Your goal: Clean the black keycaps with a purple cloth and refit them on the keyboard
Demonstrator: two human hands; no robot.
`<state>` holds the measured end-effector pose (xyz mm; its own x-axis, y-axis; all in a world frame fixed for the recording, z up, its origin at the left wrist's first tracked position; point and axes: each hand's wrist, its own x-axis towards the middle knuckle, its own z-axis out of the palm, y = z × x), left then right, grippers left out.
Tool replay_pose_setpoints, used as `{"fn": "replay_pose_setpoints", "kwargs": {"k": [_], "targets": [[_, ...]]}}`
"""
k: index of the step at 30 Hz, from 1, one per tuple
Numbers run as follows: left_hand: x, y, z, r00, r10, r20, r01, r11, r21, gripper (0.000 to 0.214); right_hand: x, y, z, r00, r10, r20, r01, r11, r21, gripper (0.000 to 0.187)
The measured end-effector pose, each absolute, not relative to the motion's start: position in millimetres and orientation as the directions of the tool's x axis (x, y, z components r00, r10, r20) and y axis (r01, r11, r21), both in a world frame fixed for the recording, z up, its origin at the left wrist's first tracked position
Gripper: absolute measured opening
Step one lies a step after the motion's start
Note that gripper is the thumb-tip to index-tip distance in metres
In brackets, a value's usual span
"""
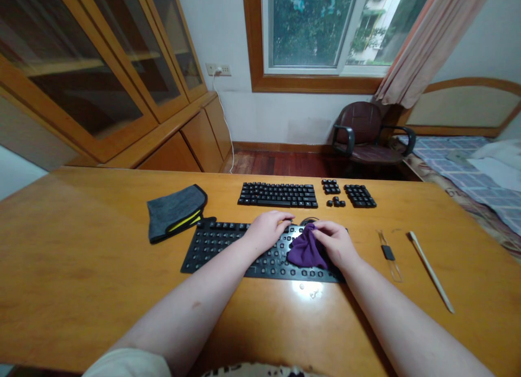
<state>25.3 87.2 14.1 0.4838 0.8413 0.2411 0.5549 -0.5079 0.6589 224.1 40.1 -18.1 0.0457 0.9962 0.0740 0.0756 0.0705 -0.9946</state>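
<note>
A black keyboard base (215, 249) with its keycaps removed lies on the wooden desk (81, 268) in front of me. My left hand (266, 230) rests on its upper middle, fingers curled down on the frame. My right hand (336, 244) is closed on a purple cloth (306, 251) pressed against the right part of the base. Behind it, the removed black keycaps (278, 195) are laid out in keyboard order, with smaller groups (360, 196) to the right.
A grey pouch with yellow trim (173, 211) lies left of the keyboard base. A keycap puller (388, 253) and a thin pale stick (430, 270) lie to the right. A dark armchair (366, 133) stands beyond the desk, a bed (480, 165) at right.
</note>
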Motion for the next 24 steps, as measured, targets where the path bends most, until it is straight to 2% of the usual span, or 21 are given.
{"fn": "replay_pose_setpoints", "kwargs": {"k": [3, 8, 18, 24], "targets": [[31.6, 84.5, 6.3, 0.560, 0.786, 0.261, 0.589, -0.599, 0.542, 0.025, 224.1, 39.9, -17.2, 0.044, 0.996, 0.074, 0.072, 0.071, -0.995, 0.012], [36.4, 84.3, -1.0, 0.629, 0.733, 0.260, 0.579, -0.665, 0.472, 0.026, 224.2, 39.8, -16.3, 0.039, 0.996, 0.081, 0.091, 0.078, -0.993, 0.013], [35.2, 83.2, -5.8, 0.689, 0.674, 0.268, 0.507, -0.712, 0.486, 0.029, 223.0, 39.3, -15.0, 0.046, 0.994, 0.094, 0.107, 0.089, -0.990, 0.013], [36.8, 80.4, -2.3, 0.645, 0.709, 0.285, 0.539, -0.686, 0.488, 0.024, 222.6, 39.2, -14.5, 0.048, 0.995, 0.090, 0.103, 0.085, -0.991, 0.014]]}}
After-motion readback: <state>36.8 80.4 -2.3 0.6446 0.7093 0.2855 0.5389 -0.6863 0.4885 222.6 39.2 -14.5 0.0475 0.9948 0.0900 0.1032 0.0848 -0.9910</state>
